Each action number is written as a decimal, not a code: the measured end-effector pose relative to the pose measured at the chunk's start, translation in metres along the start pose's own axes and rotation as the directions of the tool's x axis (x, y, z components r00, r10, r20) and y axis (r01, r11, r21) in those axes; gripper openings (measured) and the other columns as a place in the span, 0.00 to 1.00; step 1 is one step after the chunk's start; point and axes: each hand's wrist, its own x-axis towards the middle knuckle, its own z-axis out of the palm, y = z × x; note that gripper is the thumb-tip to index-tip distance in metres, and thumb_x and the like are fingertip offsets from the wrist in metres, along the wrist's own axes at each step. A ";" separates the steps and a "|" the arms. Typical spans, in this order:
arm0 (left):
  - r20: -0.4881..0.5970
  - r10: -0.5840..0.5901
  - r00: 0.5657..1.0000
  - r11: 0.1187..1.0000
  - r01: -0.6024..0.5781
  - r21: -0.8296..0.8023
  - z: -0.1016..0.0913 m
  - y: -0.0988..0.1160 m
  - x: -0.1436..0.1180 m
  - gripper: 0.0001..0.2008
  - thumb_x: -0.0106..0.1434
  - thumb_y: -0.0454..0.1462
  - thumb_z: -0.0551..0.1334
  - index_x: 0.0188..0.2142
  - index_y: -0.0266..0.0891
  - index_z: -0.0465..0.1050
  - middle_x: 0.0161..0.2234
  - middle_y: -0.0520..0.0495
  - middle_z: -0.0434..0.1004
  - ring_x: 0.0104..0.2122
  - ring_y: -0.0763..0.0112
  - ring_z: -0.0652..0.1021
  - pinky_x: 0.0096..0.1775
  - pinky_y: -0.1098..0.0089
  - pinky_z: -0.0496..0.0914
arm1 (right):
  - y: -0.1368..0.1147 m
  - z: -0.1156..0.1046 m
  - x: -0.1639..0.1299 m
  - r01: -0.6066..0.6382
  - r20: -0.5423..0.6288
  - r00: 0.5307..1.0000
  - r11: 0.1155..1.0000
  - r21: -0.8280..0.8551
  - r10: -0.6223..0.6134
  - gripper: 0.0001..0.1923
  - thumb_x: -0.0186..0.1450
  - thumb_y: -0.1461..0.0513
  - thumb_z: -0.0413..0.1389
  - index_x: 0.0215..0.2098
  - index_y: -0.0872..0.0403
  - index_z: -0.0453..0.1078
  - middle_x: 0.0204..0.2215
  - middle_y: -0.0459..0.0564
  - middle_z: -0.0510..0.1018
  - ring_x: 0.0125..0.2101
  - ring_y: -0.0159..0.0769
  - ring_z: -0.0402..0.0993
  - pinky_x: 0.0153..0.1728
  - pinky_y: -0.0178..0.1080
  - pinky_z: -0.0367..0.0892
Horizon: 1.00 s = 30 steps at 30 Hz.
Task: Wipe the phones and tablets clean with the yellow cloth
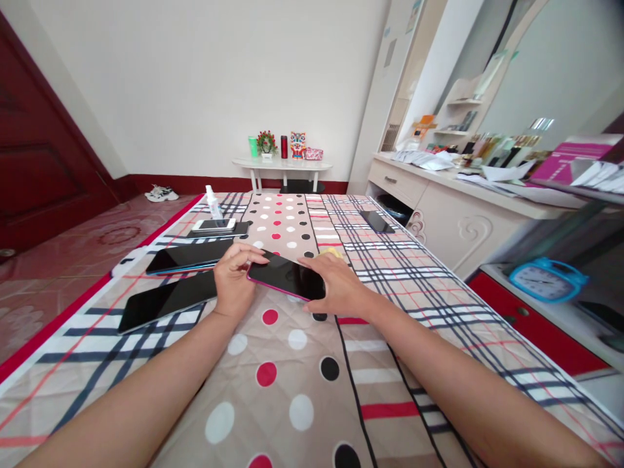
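Both hands hold a black-screened smartphone (286,275) with a pink edge, tilted above the bed cover. My left hand (234,276) is closed on its left end, with fingers along the top edge. My right hand (337,283) grips the right end between thumb and fingers. Something yellow (331,251), perhaps a cloth, shows partly behind my right hand. To the left lie a large dark phone or tablet (168,302) and another dark device (188,257) beyond it. Farther off, a white phone (214,225) rests on a dark flat device (240,229).
A spray bottle (213,203) stands near the far left of the patterned bed cover (292,364). Another dark phone (377,221) lies at the far right. Beside the bed are a dresser (453,227) and a blue clock (548,279); a small white table (283,164) stands against the wall.
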 end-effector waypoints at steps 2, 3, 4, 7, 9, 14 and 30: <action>-0.025 0.016 1.000 1.000 -0.016 -0.022 -0.001 -0.002 0.001 0.03 0.55 0.35 0.66 0.25 0.39 0.76 0.34 0.49 0.73 0.35 0.69 0.76 0.33 0.71 0.70 | -0.006 -0.001 0.000 0.006 -0.086 0.996 0.999 -0.048 -0.010 0.42 0.51 0.51 0.65 0.61 0.50 0.60 0.46 0.54 0.71 0.47 0.46 0.63 0.51 0.48 0.57; -0.030 0.024 0.999 0.999 -0.024 -0.030 -0.002 -0.003 0.002 0.03 0.55 0.36 0.66 0.26 0.39 0.75 0.34 0.49 0.73 0.35 0.68 0.76 0.34 0.70 0.71 | -0.009 -0.002 0.001 0.003 -0.130 0.991 0.997 -0.078 -0.013 0.41 0.51 0.51 0.64 0.61 0.50 0.60 0.46 0.54 0.71 0.48 0.47 0.62 0.53 0.50 0.54; -0.031 0.030 0.999 0.999 -0.031 -0.033 -0.002 -0.004 0.002 0.03 0.55 0.36 0.66 0.26 0.40 0.75 0.35 0.49 0.73 0.36 0.68 0.76 0.36 0.70 0.71 | -0.012 -0.003 0.001 -0.003 -0.169 0.985 0.994 -0.107 -0.016 0.41 0.52 0.50 0.64 0.61 0.50 0.60 0.46 0.54 0.70 0.48 0.48 0.61 0.55 0.52 0.51; -0.027 0.041 0.999 0.999 -0.042 -0.030 -0.002 -0.004 0.002 0.02 0.55 0.35 0.66 0.27 0.40 0.74 0.36 0.49 0.72 0.38 0.67 0.75 0.39 0.68 0.72 | -0.018 -0.005 0.000 -0.028 -0.229 0.973 0.989 -0.144 -0.006 0.42 0.53 0.46 0.62 0.62 0.49 0.58 0.47 0.55 0.69 0.49 0.49 0.60 0.55 0.53 0.50; -0.008 0.051 0.999 0.999 -0.051 -0.004 -0.001 -0.001 0.001 0.01 0.56 0.34 0.64 0.28 0.41 0.74 0.37 0.49 0.72 0.40 0.66 0.75 0.41 0.67 0.72 | -0.021 -0.005 -0.001 -0.039 -0.227 0.974 0.992 -0.116 0.012 0.43 0.55 0.45 0.60 0.64 0.49 0.55 0.46 0.55 0.68 0.47 0.48 0.61 0.52 0.50 0.55; -0.013 0.042 0.999 0.998 -0.041 0.043 0.002 0.001 0.000 0.22 0.56 0.33 0.63 0.51 0.43 0.67 0.52 0.44 0.66 0.47 0.63 0.73 0.46 0.65 0.71 | -0.024 -0.003 -0.004 -0.004 -0.309 0.951 0.996 -0.094 -0.026 0.42 0.58 0.47 0.58 0.65 0.51 0.52 0.48 0.56 0.66 0.48 0.48 0.61 0.50 0.49 0.56; 0.184 -0.225 0.957 0.973 0.212 0.087 0.014 -0.001 -0.008 0.23 0.59 0.34 0.59 0.55 0.44 0.62 0.53 0.44 0.66 0.34 0.73 0.75 0.28 0.74 0.72 | 0.155 -0.032 -0.004 -0.665 -0.722 0.273 0.667 0.335 0.636 0.39 0.53 0.51 0.62 0.55 0.67 0.62 0.49 0.67 0.68 0.52 0.51 0.61 0.53 0.49 0.56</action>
